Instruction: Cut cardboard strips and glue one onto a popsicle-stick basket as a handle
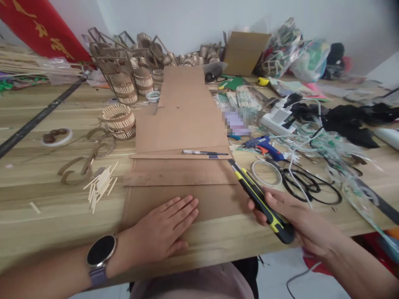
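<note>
A person's 2 hands work at a wooden worktop (31, 187). The utility knife (256, 192) has a slim black body with bright yellow stripes and a rounded black butt; its front end is dark, and it is too small to tell how much blade shows. The brown cardboard (183, 128) is matte and creased, with overlapping flaps crossing its near half and a narrower far end.

The knife's long axis runs diagonally, its front end facing away from the person and to the left, its butt towards the person's right wrist. It is near the cardboard's right edge. The cardboard lies flat in the middle of the worktop, its long axis running straight away from the person.

The right hand (301, 222) is curled closed around the knife. The left hand (170, 224) is spread flat, palm down, on the cardboard's near part, gripping nothing.

A pen (205, 153) lies crosswise on the cardboard. Right of it is a blue glue gun (264, 146); to the left, a small slatted basket (119, 122) and loose pale sticks (101, 185).
</note>
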Demonstrator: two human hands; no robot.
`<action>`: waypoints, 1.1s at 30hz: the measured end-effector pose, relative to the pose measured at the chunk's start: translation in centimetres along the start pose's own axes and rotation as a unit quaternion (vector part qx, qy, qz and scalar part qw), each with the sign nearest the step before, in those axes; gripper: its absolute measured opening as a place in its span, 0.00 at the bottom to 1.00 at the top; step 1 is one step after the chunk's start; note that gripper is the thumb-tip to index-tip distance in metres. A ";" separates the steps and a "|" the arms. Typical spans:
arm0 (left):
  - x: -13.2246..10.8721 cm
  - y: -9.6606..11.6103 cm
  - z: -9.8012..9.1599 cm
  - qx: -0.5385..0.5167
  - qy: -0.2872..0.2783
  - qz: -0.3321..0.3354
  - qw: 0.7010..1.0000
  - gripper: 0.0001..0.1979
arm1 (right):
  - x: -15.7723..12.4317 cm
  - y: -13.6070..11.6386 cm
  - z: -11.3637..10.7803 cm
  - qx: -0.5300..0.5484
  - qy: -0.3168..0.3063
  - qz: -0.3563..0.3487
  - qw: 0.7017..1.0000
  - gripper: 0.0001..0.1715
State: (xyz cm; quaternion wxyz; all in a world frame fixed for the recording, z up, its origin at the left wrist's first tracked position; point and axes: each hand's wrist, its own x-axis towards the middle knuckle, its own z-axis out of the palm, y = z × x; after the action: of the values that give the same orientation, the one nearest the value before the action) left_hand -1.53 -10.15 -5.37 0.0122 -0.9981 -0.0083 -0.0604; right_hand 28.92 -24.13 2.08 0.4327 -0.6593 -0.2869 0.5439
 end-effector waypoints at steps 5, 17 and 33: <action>-0.1 0.1 -0.2 0.005 0.008 -0.011 1.000 0.33 | -1.0 1.9 -2.5 -0.003 0.081 -0.003 0.997 0.32; -0.1 0.1 -0.8 0.037 0.012 -0.012 0.999 0.33 | -2.2 3.9 -8.4 -0.122 0.088 0.090 0.985 0.35; 0.6 -1.4 -1.8 -0.042 0.012 -0.011 0.999 0.31 | 0.6 1.9 -10.4 -0.522 0.054 -0.229 0.820 0.25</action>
State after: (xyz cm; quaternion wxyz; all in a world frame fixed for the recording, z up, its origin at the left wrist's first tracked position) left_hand -1.19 -8.79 -3.46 -0.0301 -0.9967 -0.0161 -0.0731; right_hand 38.95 -27.23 0.48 0.1504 -0.7302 -0.6466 0.1615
